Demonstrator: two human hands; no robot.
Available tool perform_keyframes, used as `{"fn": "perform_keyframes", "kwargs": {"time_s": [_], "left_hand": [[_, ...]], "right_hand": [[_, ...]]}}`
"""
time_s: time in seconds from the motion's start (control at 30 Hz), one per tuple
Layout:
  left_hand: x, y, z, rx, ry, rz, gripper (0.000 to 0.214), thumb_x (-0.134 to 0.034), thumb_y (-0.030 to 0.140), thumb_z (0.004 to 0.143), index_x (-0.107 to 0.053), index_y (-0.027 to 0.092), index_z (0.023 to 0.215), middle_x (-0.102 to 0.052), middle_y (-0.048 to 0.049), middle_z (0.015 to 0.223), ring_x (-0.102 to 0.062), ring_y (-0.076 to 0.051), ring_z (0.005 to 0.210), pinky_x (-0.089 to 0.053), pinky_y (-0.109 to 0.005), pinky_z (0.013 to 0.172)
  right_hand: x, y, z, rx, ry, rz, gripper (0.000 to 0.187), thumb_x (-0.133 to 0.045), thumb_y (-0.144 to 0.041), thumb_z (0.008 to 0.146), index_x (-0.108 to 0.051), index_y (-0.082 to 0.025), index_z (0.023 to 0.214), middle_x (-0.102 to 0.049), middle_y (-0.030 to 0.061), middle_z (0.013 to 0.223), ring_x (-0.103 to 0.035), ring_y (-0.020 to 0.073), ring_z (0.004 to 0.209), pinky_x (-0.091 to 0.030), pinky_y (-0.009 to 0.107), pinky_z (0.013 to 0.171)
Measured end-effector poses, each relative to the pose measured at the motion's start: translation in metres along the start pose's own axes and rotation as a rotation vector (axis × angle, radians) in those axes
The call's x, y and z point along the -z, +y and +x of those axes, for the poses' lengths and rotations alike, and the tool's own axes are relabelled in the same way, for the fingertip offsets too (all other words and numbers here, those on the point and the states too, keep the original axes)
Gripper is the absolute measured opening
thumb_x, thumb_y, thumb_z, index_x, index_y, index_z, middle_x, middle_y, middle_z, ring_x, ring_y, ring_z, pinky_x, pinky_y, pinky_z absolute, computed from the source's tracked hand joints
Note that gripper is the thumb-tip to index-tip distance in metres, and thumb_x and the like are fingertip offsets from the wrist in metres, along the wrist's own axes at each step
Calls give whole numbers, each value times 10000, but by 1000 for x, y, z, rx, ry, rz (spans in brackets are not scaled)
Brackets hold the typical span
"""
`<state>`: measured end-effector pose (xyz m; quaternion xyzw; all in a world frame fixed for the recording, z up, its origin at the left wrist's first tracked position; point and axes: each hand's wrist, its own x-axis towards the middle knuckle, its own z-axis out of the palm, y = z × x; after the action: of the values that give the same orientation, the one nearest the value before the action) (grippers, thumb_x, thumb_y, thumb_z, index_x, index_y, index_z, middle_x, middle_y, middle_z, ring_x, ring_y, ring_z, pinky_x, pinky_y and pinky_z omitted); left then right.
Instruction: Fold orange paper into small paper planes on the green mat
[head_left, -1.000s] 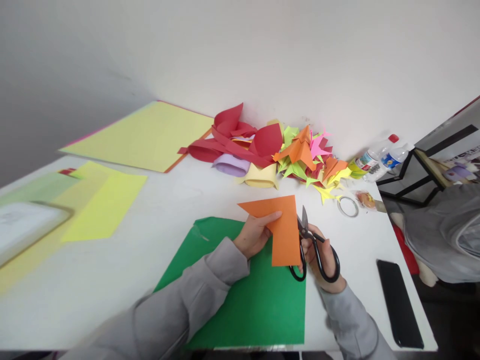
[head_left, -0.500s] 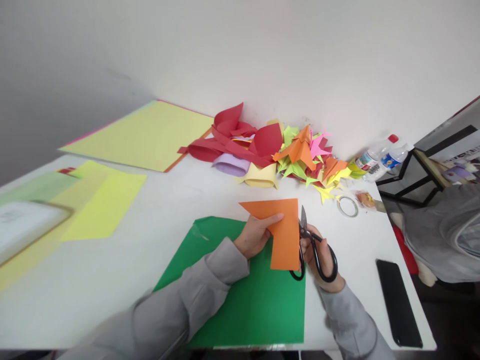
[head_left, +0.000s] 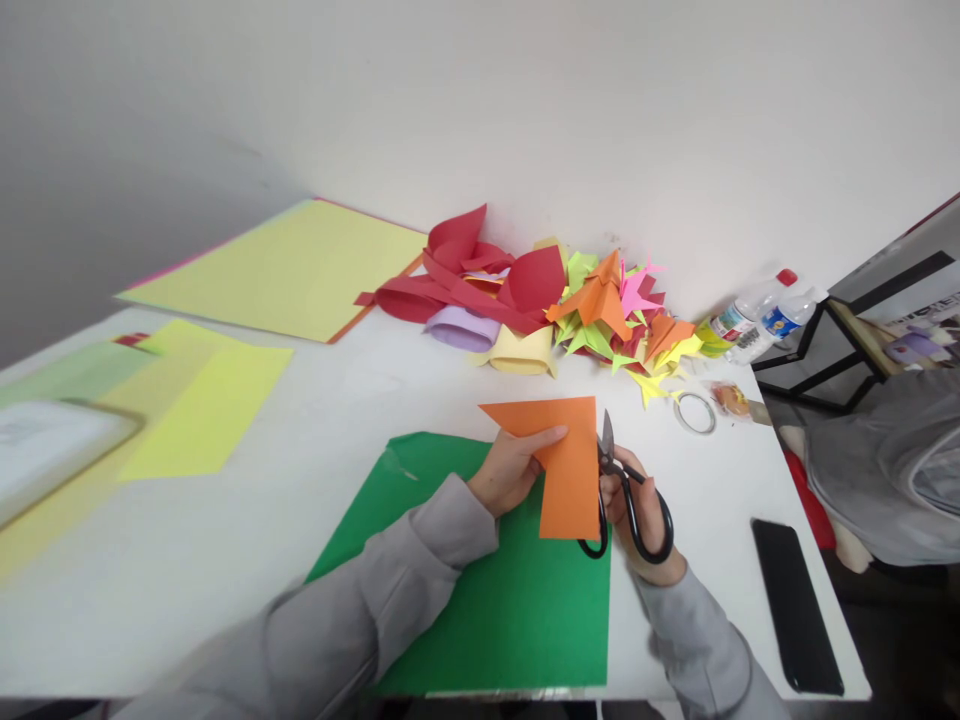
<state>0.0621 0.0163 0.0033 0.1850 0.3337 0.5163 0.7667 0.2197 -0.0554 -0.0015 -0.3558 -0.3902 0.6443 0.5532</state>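
Observation:
A piece of orange paper (head_left: 571,470), cut to a pointed angular shape, is pinched in my left hand (head_left: 511,472), with the thumb lying across its face. My right hand (head_left: 651,520) grips black-handled scissors (head_left: 636,515) through the loops. The scissors' blades are spread at the paper's right edge: one shows beside it, the other is partly hidden behind the paper. Below both hands a large green sheet (head_left: 510,610) lies on the white table (head_left: 225,560).
Behind the hands lie red paper shapes (head_left: 480,285) and a pile of folded coloured paper (head_left: 600,310). Yellow sheets (head_left: 217,400) are at left. Toward the right are a tape roll (head_left: 695,412), plastic bottles (head_left: 776,325) and a black phone (head_left: 797,605). A person's grey sleeve (head_left: 877,460) shows at far right.
Almost nothing differs. My right hand and the scissors have shifted very slightly, while the orange paper stays in my left hand.

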Motion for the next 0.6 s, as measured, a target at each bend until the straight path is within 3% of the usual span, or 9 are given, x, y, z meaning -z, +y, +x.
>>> {"fn": "perform_keyframes", "kwargs": {"time_s": [0.6], "left_hand": [[0, 1, 1, 3, 14, -8, 485, -834, 151, 572, -664, 141, 1027, -729, -55, 912, -676, -198, 762, -563, -330, 691]], "right_hand": [[-1, -2, 0, 44, -73, -14, 555, -485, -599, 862, -505, -239, 1283, -546, -11, 636, -503, 116, 444, -439, 225, 391]]}}
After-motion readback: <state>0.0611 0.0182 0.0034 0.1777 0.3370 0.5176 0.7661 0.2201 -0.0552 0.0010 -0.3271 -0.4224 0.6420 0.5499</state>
